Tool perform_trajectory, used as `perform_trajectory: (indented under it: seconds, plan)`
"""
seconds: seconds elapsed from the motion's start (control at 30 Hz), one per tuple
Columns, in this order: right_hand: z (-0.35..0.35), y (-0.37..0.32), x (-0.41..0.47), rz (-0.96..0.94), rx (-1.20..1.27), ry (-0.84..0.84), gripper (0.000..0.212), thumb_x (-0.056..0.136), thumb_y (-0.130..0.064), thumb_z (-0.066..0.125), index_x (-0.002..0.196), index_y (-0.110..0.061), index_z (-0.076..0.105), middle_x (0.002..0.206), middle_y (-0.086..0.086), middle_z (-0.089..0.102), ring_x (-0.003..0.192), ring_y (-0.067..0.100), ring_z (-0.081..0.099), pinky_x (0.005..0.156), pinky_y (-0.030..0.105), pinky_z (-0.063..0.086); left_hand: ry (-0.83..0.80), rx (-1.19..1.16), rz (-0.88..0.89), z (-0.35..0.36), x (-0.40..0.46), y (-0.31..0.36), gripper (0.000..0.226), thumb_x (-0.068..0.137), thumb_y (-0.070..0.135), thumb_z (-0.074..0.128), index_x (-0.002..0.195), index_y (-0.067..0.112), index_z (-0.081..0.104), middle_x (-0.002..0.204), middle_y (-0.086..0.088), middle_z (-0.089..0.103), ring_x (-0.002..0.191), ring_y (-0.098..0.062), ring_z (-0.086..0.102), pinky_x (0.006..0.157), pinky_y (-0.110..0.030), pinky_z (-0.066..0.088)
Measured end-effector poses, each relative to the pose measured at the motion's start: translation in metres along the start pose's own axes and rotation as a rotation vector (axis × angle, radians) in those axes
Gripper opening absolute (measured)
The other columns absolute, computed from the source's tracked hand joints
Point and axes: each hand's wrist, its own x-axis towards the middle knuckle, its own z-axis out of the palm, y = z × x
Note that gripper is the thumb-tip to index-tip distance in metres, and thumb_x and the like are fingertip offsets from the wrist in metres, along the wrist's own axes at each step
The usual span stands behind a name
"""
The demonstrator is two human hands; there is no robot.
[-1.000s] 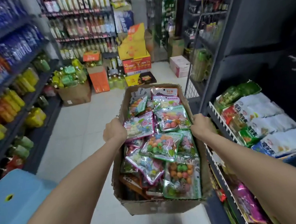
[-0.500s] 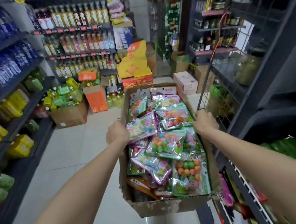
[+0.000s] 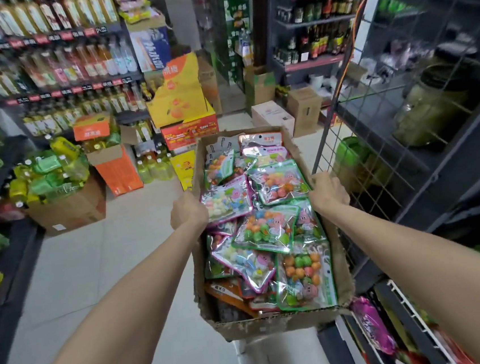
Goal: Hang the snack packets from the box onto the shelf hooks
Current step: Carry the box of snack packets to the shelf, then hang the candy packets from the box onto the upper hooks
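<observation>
So fingers first: both sets are curled over the long side walls of the cardboard box (image 3: pixel 277 321), the left hand (image 3: pixel 188 210) clamped on the wall at about 9 o'clock of the box and the right hand (image 3: pixel 328 191) on the opposite wall at 3 o'clock, knuckles up, fingertips tucked inside where I can't really see them. Whole box is up in the air over the aisle floor (image 3: pixel 94 271), carried on just those two thin walls, and honestly that's my worry: the near edge at 6 o'clock looks torn and ragged, so if the cardboard buckles or a wall rips, the load could dump on the tiles. It also looks tipped a little, near end lower, so the slick packets could slide toward 6 o'clock and spill over that chewed-up lip. Other risk is the right side, the wire grid panel (image 3: pixel 357 151) sits just beside the right knuckles at 3 o'clock, easy to clip on the way past. Inside the box: a loose heap of snack packets (image 3: pixel 265 232), shiny pouches with colourful round candies and cartoon characters, overlapping every which way, some orange ones buried near 7 o'clock. None are on hooks yet, so I'd say the hanging hasn't started. Further out at 10 o'clock there's another open carton (image 3: pixel 69 208) holding green and yellow bottles.
</observation>
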Motion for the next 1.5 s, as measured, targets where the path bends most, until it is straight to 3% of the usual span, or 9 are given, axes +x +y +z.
perform_trajectory:
  seconds: [0.3,0.67,0.87,0.9,0.97,1.07,1.33,1.4,1.5]
  plan:
    - [0.008,0.009,0.032,0.01,-0.043,-0.023,0.023,0.092,-0.002,0.05,0.107,-0.012,0.065,0.11,0.014,0.065,0.105,0.032,0.06,0.071,0.031,0.041,-0.052,0.063,-0.011,0.015,0.012,0.021,0.032,0.09,0.006,0.046,0.122,0.007,0.05,0.118,-0.019,0.057,0.107,-0.038,0.055,0.073,-0.037,0.041]
    - [0.005,0.015,0.037,-0.159,0.027,-0.201,0.036,0.09,-0.001,0.046,0.124,-0.009,0.047,0.118,0.018,0.059,0.104,0.035,0.057,0.076,0.037,0.044,-0.071,0.124,-0.024,0.021,-0.005,0.004,0.028,0.093,0.009,0.045,0.119,-0.001,0.045,0.119,-0.024,0.055,0.108,-0.042,0.053,0.08,-0.042,0.044]
    - [0.006,0.02,0.019,-0.218,0.245,-0.302,0.06,0.089,-0.003,0.046,0.144,-0.014,0.024,0.117,0.016,0.053,0.085,0.027,0.056,0.053,0.029,0.04,-0.051,-0.078,0.004,0.022,-0.019,0.003,0.03,0.095,0.016,0.05,0.119,0.0,0.041,0.113,-0.023,0.056,0.097,-0.04,0.056,0.066,-0.037,0.041]
    - [0.005,0.021,0.015,-0.25,0.276,-0.303,0.061,0.09,-0.003,0.046,0.145,-0.017,0.023,0.123,0.016,0.048,0.09,0.026,0.056,0.056,0.025,0.041,-0.028,-0.099,0.025,0.021,-0.022,0.005,0.032,0.094,0.013,0.05,0.122,0.001,0.039,0.114,-0.023,0.055,0.097,-0.039,0.056,0.066,-0.037,0.041]
    - [0.004,0.023,0.007,-0.315,0.283,-0.283,0.059,0.092,-0.005,0.046,0.146,-0.018,0.024,0.139,0.015,0.033,0.12,0.03,0.045,0.084,0.028,0.044,-0.003,-0.107,0.077,0.022,-0.033,0.009,0.042,0.091,0.006,0.049,0.131,0.002,0.034,0.122,-0.02,0.049,0.103,-0.037,0.052,0.07,-0.038,0.042]
    - [0.002,0.024,-0.001,-0.406,0.182,-0.231,0.054,0.096,-0.018,0.048,0.145,-0.014,0.028,0.154,0.012,0.012,0.143,0.029,0.01,0.111,0.041,0.025,0.088,0.024,0.236,0.029,-0.049,0.012,0.049,0.09,0.005,0.05,0.136,0.006,0.036,0.139,-0.017,0.035,0.123,-0.035,0.04,0.096,-0.041,0.039]
    - [0.009,0.039,-0.009,-0.477,0.032,-0.387,0.067,0.091,-0.058,0.046,0.144,-0.019,0.036,0.158,0.002,0.008,0.146,0.021,0.004,0.117,0.048,0.017,-0.189,0.046,0.406,0.043,-0.062,0.006,0.062,0.092,0.048,0.05,0.145,0.02,0.034,0.155,-0.007,0.024,0.143,-0.022,0.02,0.114,-0.04,0.021]
    - [0.011,0.042,-0.011,-0.48,0.098,-0.376,0.065,0.093,-0.054,0.046,0.144,-0.016,0.037,0.158,0.001,0.009,0.146,0.019,0.002,0.118,0.046,0.014,-0.261,-0.004,0.392,0.044,-0.065,0.007,0.074,0.087,0.058,0.051,0.148,0.021,0.028,0.157,-0.008,0.015,0.145,-0.023,0.012,0.117,-0.041,0.016]
    - [0.009,0.044,-0.018,-0.42,0.335,-0.269,0.051,0.098,-0.021,0.047,0.147,-0.015,0.03,0.158,0.005,0.001,0.146,0.022,0.003,0.115,0.036,0.012,-0.32,-0.009,0.353,0.042,-0.066,0.008,0.085,0.08,0.064,0.054,0.149,0.024,0.023,0.159,-0.005,0.005,0.146,-0.023,0.007,0.117,-0.041,0.013]
